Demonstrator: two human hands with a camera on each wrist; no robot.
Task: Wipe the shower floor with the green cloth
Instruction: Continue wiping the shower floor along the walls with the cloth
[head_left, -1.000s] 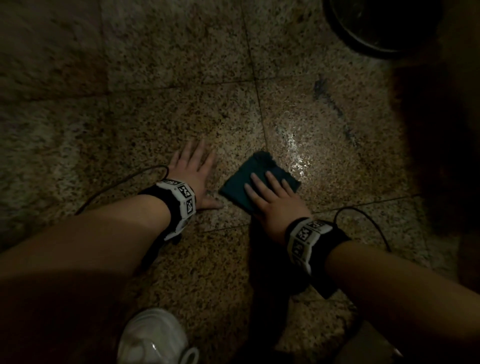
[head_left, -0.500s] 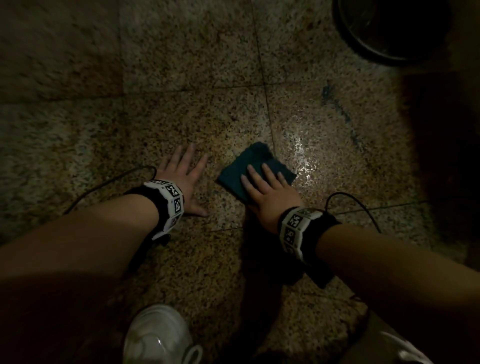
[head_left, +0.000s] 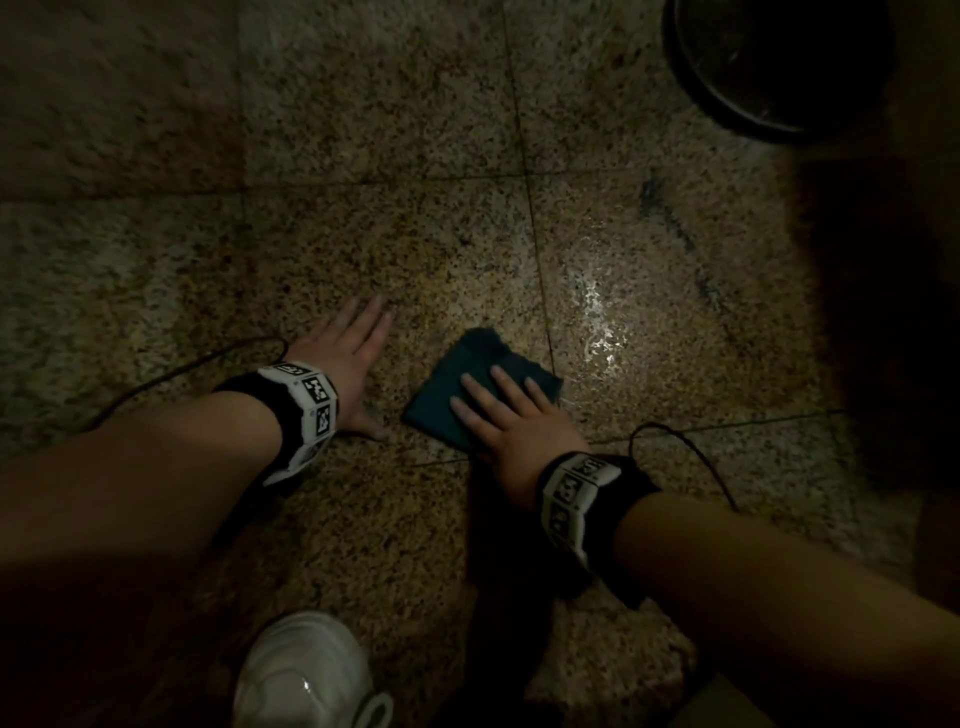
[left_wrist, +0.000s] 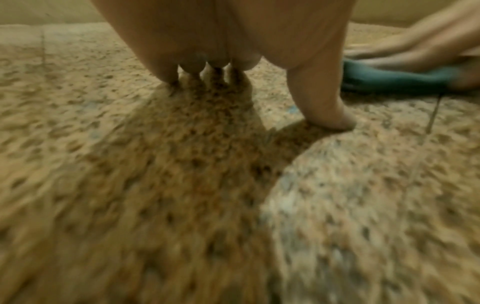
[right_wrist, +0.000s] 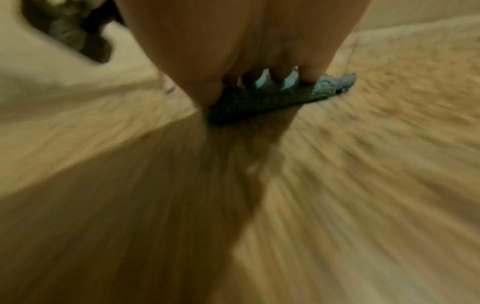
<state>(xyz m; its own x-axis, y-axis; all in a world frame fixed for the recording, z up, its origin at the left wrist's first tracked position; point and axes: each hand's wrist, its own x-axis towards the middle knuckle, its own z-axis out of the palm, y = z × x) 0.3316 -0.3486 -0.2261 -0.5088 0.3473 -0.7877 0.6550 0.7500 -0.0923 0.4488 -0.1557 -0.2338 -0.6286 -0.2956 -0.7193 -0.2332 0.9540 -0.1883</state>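
My right hand (head_left: 511, 423) lies flat on green cloth (head_left: 447, 402), fingers straight, pressing it onto shower floor (head_left: 395, 234). Cloth folded, pinned under my palm, edge poking out past fingertips. My left hand (head_left: 349, 358) just beside cloth, not touching it, spread flat on floor, holding nothing. Wet sheen on tile beyond right hand. White shoe (head_left: 304, 675) near my left forearm. Dark round rim (head_left: 727, 98) well beyond right hand, maybe bucket.
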